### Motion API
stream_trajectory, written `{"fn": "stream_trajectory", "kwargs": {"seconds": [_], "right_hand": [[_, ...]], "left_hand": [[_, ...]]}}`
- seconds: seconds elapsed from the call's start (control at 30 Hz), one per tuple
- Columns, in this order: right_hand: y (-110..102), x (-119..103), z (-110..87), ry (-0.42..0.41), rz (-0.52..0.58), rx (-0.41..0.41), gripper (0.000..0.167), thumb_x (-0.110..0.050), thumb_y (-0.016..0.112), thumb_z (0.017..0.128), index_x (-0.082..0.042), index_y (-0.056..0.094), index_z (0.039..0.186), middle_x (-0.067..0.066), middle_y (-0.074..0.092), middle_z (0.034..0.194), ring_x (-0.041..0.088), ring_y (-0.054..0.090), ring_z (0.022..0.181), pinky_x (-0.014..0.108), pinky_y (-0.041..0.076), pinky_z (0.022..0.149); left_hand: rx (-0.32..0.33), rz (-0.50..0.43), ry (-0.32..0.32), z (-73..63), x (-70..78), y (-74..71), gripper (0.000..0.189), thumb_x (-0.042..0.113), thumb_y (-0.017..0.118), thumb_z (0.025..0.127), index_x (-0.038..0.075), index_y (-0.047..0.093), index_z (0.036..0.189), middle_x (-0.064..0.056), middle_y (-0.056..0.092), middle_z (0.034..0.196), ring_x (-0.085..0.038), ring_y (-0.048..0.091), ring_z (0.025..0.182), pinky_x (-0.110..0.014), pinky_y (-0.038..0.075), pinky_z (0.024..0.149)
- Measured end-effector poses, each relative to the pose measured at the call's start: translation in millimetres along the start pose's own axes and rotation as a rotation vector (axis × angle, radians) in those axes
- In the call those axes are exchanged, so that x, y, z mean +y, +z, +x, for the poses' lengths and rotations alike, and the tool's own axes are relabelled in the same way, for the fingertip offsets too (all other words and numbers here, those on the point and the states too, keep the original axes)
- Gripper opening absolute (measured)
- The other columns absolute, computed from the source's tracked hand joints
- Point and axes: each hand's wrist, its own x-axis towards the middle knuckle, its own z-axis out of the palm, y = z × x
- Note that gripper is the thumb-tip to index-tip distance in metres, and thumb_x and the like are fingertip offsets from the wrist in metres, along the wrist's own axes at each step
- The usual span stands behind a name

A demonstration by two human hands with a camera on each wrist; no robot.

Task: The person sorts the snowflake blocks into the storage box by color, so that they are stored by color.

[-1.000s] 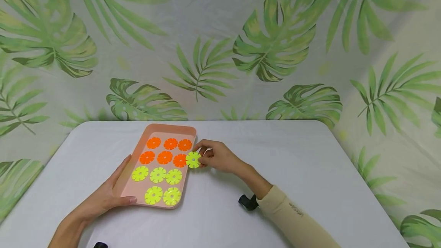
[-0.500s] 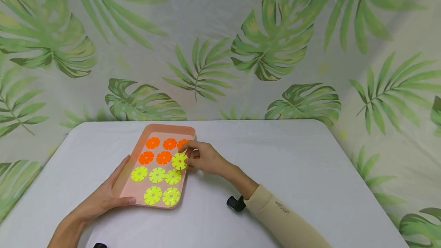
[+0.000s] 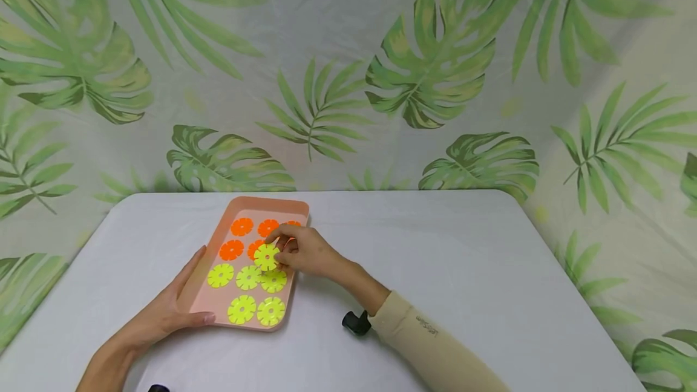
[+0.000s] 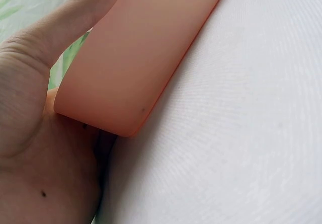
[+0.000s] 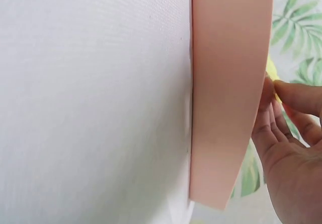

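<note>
Along the left side and near edge of a pink tray (image 3: 272, 201), my left hand (image 3: 158, 313) rests with straight fingers and spread thumb. The left wrist view has the thumb (image 4: 75, 20) lying along the tray's outer wall; the other fingers are mostly hidden. Over the tray, my right hand (image 3: 302, 250) pinches a yellow-green notched interlocking disc (image 3: 265, 258) between thumb and fingers. Only a sliver of that disc (image 5: 272, 69) shows past the tray wall (image 5: 229, 83) in the right wrist view. It overlaps an orange disc and a yellow-green disc (image 3: 274, 281) below.
Orange discs (image 3: 231, 250) fill the tray's far half, some partly covered by my right hand. Several yellow-green discs (image 3: 242, 310) lie in the near half. The tray is on a white-covered table (image 3: 435, 271), with a leaf-patterned cloth (image 3: 337, 29) behind. A black device (image 3: 356, 323) sits at the right wrist.
My right hand has moved left with the yellow-green disc, from the tray's right rim to over its middle. The left hand and the tray have stayed in place.
</note>
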Motion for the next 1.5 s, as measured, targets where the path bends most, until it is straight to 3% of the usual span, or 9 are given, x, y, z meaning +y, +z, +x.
{"fn": "stream_trajectory", "kwargs": {"seconds": [0.2,0.37,0.47,0.67,1.0,1.3,1.43,1.5], "right_hand": [[13,-3,9.1,0.036,0.022,-0.02,0.026,0.002,0.074,0.092,-0.006,0.071,0.117,0.004,0.062,0.092,0.011,0.063,0.07,0.017,0.056,0.068],[26,-7,13.3,0.044,0.017,-0.067,0.026,0.0,0.074,0.093,-0.008,0.07,0.117,0.002,0.062,0.091,0.009,0.064,0.069,0.016,0.055,0.067],[34,-10,15.2,0.026,-0.02,-0.093,0.025,-0.001,0.074,0.094,-0.009,0.069,0.117,0.001,0.062,0.09,0.008,0.063,0.069,0.015,0.054,0.066],[46,-15,21.8,-0.006,-0.086,-0.131,0.027,-0.003,0.075,0.094,-0.012,0.07,0.118,-0.003,0.063,0.091,0.0,0.06,0.071,0.012,0.051,0.068],[69,-29,26.9,0.099,-0.131,-0.186,0.024,-0.007,0.074,0.096,-0.02,0.069,0.115,-0.008,0.059,0.089,0.003,0.056,0.069,0.017,0.051,0.056],[81,-33,32.7,0.088,-0.203,-0.23,0.025,-0.01,0.074,0.096,-0.02,0.07,0.119,-0.008,0.06,0.088,0.0,0.057,0.071,0.013,0.049,0.061],[82,-33,33.4,0.097,-0.253,-0.237,0.027,-0.013,0.075,0.096,-0.02,0.073,0.122,-0.011,0.061,0.088,-0.001,0.055,0.074,0.011,0.048,0.064],[82,-34,33.6,0.091,-0.27,-0.238,0.029,-0.013,0.076,0.095,-0.019,0.074,0.123,-0.012,0.063,0.088,-0.001,0.056,0.075,0.01,0.048,0.066]], "left_hand": [[-0.002,0.002,-0.001,2.2,0.9,-0.1,0.121,0.021,0.083,0.085,0.05,-0.003,0.164,-0.014,0.002,0.177,-0.026,0.025,0.136,-0.039,0.028,0.102],[0.0,-0.003,0.068,-1.7,-2.7,-0.3,0.118,0.018,0.082,0.086,0.045,-0.001,0.166,-0.014,0.005,0.176,-0.002,0.03,0.127,-0.017,0.029,0.093],[-0.008,-0.014,0.096,-3.5,-3.1,-1.2,0.118,0.015,0.081,0.086,0.044,-0.001,0.166,-0.014,0.003,0.176,0.006,0.03,0.122,-0.012,0.029,0.089],[-0.017,-0.019,0.108,-3.6,-1.9,-4.3,0.118,0.014,0.081,0.087,0.046,-0.001,0.166,-0.015,0.002,0.176,0.004,0.031,0.124,-0.012,0.029,0.089],[-0.024,-0.016,0.1,-4.3,-3.3,-4.1,0.117,0.015,0.08,0.087,0.047,-0.001,0.165,-0.013,0.001,0.177,0.009,0.028,0.126,-0.01,0.029,0.09],[-0.046,-0.076,0.099,-4.3,-5.4,-2.9,0.117,0.012,0.079,0.087,0.046,0.0,0.166,-0.011,-0.003,0.177,0.018,0.026,0.127,-0.006,0.028,0.091],[-0.042,-0.06,0.078,-4.2,-3.9,-3.2,0.117,0.015,0.08,0.087,0.049,0.0,0.165,-0.01,-0.003,0.177,0.017,0.026,0.126,-0.02,0.028,0.101],[-0.038,-0.055,0.078,-4.4,-3.1,-3.1,0.117,0.015,0.08,0.087,0.049,0.0,0.165,-0.01,-0.003,0.177,0.017,0.026,0.125,-0.02,0.027,0.101]]}}
